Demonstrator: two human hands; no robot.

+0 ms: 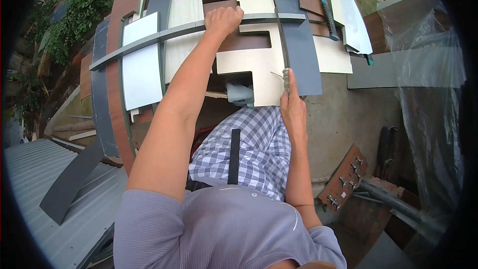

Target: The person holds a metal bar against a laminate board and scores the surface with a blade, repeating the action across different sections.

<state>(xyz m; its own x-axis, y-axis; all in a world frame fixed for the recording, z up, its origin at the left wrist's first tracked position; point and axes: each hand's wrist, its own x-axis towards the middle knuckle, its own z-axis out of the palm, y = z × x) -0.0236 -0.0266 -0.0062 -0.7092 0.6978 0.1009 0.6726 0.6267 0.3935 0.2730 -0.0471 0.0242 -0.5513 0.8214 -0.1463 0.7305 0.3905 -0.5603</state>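
My left hand (224,21) is closed over a long grey straight bar (181,28), which lies across several panels. My right hand (294,112) grips the wrapped handle (286,79) of a long thin blade (283,45), its index finger stretched along the handle. The blade points away from me and meets the bar near the edge of a dark grey panel (302,55). Just left of the blade lies a cream panel (261,65) with rectangular cut-outs. Whether the blade has teeth cannot be made out.
A blue-handled hammer (326,12) rests on panels at the back right. White panels (142,62) and brown strips lie on the left. Clear plastic sheeting (423,55) hangs at the right, above a brown board with metal fittings (343,177). Corrugated roofing (30,179) is at lower left.
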